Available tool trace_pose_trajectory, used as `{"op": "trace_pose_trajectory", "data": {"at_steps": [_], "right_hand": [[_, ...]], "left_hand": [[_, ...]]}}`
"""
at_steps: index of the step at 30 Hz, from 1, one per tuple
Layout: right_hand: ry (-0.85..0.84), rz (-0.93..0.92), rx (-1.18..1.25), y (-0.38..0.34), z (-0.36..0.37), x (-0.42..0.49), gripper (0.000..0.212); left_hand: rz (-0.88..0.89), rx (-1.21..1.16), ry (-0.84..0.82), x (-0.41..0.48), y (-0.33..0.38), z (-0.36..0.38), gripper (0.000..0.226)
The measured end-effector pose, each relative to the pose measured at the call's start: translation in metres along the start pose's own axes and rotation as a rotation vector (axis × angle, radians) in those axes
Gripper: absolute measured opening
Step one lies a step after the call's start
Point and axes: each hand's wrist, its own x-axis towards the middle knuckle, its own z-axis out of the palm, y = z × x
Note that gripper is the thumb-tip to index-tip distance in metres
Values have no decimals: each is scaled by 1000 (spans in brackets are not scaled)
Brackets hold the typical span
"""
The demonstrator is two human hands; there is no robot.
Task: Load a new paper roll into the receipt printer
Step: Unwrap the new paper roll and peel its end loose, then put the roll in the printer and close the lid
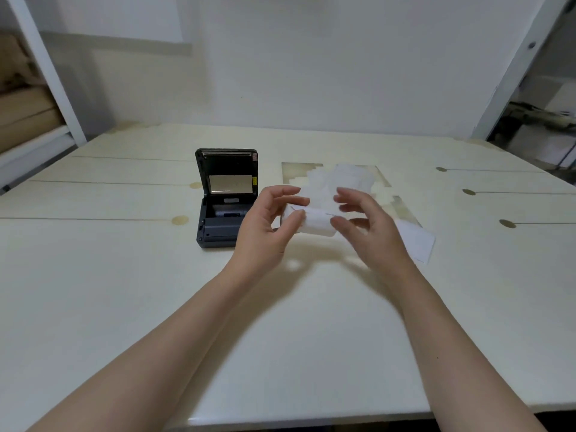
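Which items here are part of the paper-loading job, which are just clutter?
Job:
- receipt printer, lid open
- paper roll, held by left hand
- right hand, at the roll's other end

Lying about:
- loose paper pile behind the hands
- paper sheet on the table

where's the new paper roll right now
In the head view, the paper roll is mid-frame, held above the table between both hands, just right of the open printer.

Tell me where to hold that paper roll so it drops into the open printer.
Probably grip the paper roll by its two flat ends, one hand from each side, since it lies crosswise between the left hand and right hand. The printer bay, lid up, opens upward, so lower it in from above.
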Motion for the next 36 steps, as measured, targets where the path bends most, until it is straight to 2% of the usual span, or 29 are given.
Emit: {"op": "trace_pose_trajectory", "data": {"at_steps": [2, 3, 9, 13, 17, 21, 27, 32, 36], "right_hand": [[-201, 53, 27, -8, 10, -5, 38], [-219, 57, 30, -9, 16, -6, 36], [-198, 33, 138, -26, 41, -2, 41], [-132, 68, 310, -38, 56, -1, 44], [-77, 87, 338, -50, 64, 1, 46], [-61, 103, 348, -58, 71, 7, 49], [-18, 165, 374, -65, 86, 12, 60], [-120, 263, 547, -70, 97, 15, 63], [-176, 229, 521, -72, 104, 16, 48]], "left_hand": [[8, -2, -12, -1, 2, -11, 32], [15, 3, -19, -2, 3, -17, 33], [-7, -52, 3, -6, 6, -41, 37], [-37, -61, 41, -6, 10, -50, 38], [-65, -62, 21, -6, 9, -62, 33], [-84, -77, -7, -5, 9, -72, 38], [-124, -91, 32, -2, 8, -78, 40], [-188, -247, 115, -1, 10, -80, 31], [-200, -290, 94, -2, 10, -82, 35]]}}
